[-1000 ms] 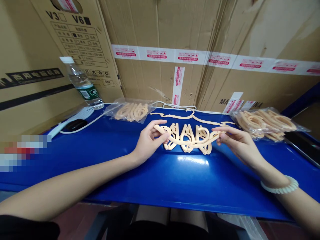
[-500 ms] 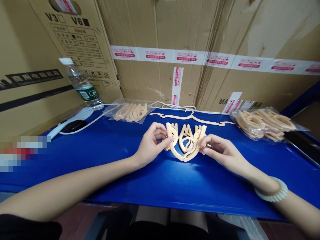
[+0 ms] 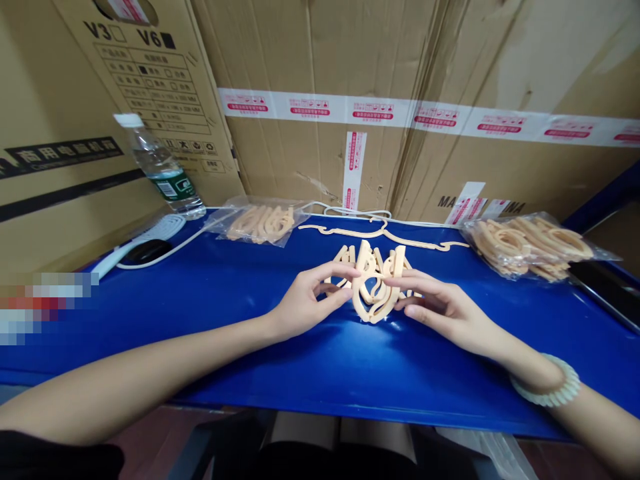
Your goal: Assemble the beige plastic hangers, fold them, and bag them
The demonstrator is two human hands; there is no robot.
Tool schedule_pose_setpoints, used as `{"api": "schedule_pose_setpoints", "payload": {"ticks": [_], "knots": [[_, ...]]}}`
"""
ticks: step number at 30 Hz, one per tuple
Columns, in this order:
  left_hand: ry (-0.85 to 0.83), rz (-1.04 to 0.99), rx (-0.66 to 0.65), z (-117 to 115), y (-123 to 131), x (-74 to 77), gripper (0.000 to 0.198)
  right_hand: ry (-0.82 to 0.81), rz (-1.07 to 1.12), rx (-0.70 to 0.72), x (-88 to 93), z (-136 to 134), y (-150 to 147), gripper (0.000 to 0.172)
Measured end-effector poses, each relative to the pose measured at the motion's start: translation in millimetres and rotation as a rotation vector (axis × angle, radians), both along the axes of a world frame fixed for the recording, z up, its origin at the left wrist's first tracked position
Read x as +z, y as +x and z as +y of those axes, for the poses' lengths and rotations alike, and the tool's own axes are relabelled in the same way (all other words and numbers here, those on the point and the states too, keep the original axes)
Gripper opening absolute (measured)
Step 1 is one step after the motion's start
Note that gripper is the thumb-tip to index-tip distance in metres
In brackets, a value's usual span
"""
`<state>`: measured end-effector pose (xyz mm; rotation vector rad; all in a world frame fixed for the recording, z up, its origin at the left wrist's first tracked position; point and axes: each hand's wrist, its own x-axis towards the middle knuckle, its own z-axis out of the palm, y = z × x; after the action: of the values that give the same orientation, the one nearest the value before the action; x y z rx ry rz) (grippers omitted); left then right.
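A cream-coloured plastic strip of looped pieces (image 3: 374,283) is bent into a tight fold over the blue table (image 3: 250,333). My left hand (image 3: 310,300) pinches its left side between thumb and fingertips. My right hand (image 3: 440,307), with a pale bead bracelet on the wrist, grips the right side with fingers closed round it. A thin, bare cream strip (image 3: 385,235) lies flat just behind the fold.
Clear bags of the same cream pieces lie at the back left (image 3: 260,223) and right (image 3: 530,245). A water bottle (image 3: 160,167), a white handheld device (image 3: 145,241) with cable, and a dark tray (image 3: 610,287) stand at the edges. Cardboard boxes (image 3: 400,100) wall the back.
The strip was stretched wide between my hands a second ago. Both hands have come together, folding it into a narrow bundle at the table's middle.
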<state>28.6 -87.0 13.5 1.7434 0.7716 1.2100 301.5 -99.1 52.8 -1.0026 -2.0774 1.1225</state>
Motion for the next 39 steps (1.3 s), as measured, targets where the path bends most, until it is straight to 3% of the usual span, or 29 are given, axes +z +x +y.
{"api": "schedule_pose_setpoints", "payload": {"ticks": [11,20,28,32,35,39], "knots": [[-0.033,-0.004,-0.266,-3,0,1.2,0.044,-0.035,0.052,0.047,-2.0,-1,-1,0.042],[-0.085,0.008,-0.255,-3,-1,1.3,0.048,0.007,0.017,-0.016,1.2,-1,3,0.037],[0.246,0.272,-0.240,-6,-5,5.0,0.057,-0.073,0.027,0.055,4.0,-4,1,0.041],[0.254,0.291,-0.244,-7,-7,7.7,0.066,-0.090,0.056,0.034,10.0,-3,3,0.046],[0.218,0.237,-0.189,-7,-8,8.3,0.068,0.002,0.063,-0.087,18.6,1,13,0.045],[0.190,0.244,-0.061,-6,-10,7.3,0.053,0.138,-0.085,-0.285,29.2,14,42,0.051]]}}
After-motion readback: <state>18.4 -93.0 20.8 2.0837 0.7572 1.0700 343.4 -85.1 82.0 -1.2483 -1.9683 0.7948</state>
